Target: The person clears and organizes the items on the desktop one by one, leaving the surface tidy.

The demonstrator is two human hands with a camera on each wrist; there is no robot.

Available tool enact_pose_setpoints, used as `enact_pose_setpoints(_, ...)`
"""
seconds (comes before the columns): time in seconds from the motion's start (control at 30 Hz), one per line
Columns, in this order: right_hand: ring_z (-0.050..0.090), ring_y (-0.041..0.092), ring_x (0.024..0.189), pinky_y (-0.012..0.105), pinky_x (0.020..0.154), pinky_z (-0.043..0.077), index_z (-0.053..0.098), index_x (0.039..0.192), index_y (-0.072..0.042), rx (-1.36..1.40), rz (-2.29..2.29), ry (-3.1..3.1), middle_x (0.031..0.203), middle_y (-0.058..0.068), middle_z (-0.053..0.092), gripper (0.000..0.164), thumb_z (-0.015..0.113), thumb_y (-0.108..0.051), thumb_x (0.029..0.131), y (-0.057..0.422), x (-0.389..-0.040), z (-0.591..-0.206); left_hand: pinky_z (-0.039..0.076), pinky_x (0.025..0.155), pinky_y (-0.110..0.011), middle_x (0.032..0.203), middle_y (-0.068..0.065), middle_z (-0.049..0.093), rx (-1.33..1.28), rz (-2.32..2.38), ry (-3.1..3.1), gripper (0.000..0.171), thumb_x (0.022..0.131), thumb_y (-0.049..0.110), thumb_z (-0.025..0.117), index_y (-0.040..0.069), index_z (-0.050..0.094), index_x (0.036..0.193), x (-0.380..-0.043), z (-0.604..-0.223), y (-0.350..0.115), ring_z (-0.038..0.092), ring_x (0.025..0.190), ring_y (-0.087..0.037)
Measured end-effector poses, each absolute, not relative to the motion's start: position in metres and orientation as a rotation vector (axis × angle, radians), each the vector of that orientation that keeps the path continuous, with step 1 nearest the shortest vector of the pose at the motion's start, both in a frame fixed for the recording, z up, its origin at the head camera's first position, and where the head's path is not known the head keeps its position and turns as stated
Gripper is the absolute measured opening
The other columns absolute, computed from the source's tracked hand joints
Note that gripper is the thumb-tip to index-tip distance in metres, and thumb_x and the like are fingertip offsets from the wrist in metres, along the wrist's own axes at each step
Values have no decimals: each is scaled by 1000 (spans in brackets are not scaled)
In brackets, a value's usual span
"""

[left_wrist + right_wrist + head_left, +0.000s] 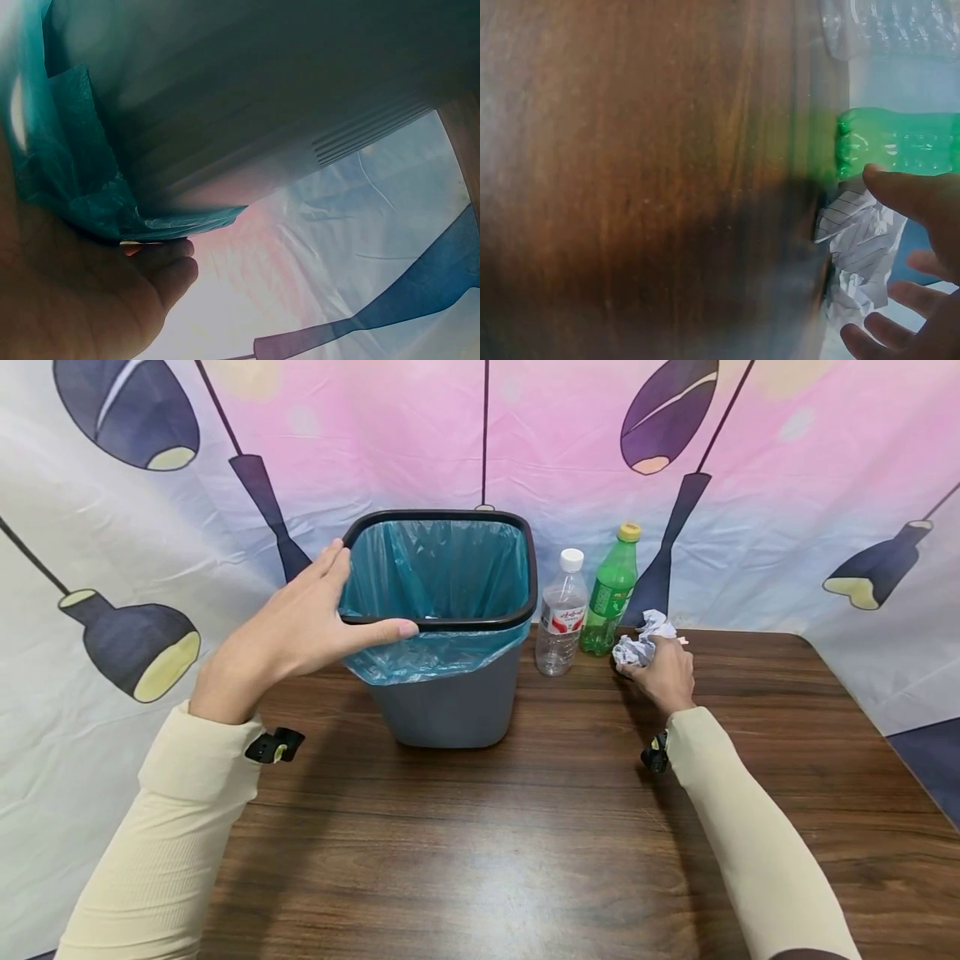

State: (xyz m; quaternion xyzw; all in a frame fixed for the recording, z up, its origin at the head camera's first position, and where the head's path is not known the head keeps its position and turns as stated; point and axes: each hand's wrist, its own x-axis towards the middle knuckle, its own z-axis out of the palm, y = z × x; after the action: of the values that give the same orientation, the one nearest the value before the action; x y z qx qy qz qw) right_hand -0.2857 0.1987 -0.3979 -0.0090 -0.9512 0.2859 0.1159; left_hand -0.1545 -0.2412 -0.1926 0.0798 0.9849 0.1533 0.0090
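A grey trash bin (450, 706) with a black rim and blue-green plastic liner (450, 564) stands upright on the table. My left hand (296, 618) rests at its left front corner, thumb stretched along the front rim and fingers along the left side. The left wrist view shows that hand (90, 277) beside the liner's hanging edge (82, 157). At the right, my right hand (663, 672) reaches over crumpled white paper (636, 652). In the right wrist view its thumb and fingers spread around the lined paper (862, 255), fingertips right at its edges.
Between the bin and the paper stand a clear plastic bottle (558, 622) with a white cap and a green bottle (611, 593) with a yellow cap. A patterned cloth (420, 435) hangs behind the brown wooden table (480, 843).
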Motion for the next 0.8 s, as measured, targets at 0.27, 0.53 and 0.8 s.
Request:
enact_pose_setpoints(0.27, 50, 54, 121, 65, 97, 44, 55, 139, 5, -78, 886, -2798, 132, 33, 55, 69, 83, -24, 84, 200, -287, -406, 9, 119, -65, 168, -7, -14, 246, 481, 3071, 124, 84, 83, 52, 7, -7, 161, -154, -192, -241, -8, 155, -29)
enact_pose_setpoints(0.53, 54, 51, 117, 64, 94, 45, 57, 134, 7, -87, 901, -2787, 128, 33, 58, 59, 78, -21, 87, 201, -286, -409, 8, 119, -64, 168, -8, -13, 247, 476, 3078, 124, 84, 83, 52, 6, -6, 161, -154, -192, -240, -8, 155, -28)
enact_pose_setpoints(0.8, 52, 51, 122, 64, 98, 43, 55, 138, 5, -125, 935, -2775, 134, 33, 55, 60, 76, -21, 88, 201, -287, -409, 9, 119, -65, 168, -8, -14, 247, 477, 3076, 124, 84, 82, 52, 6, -7, 161, -154, -192, -241, -7, 155, -29)
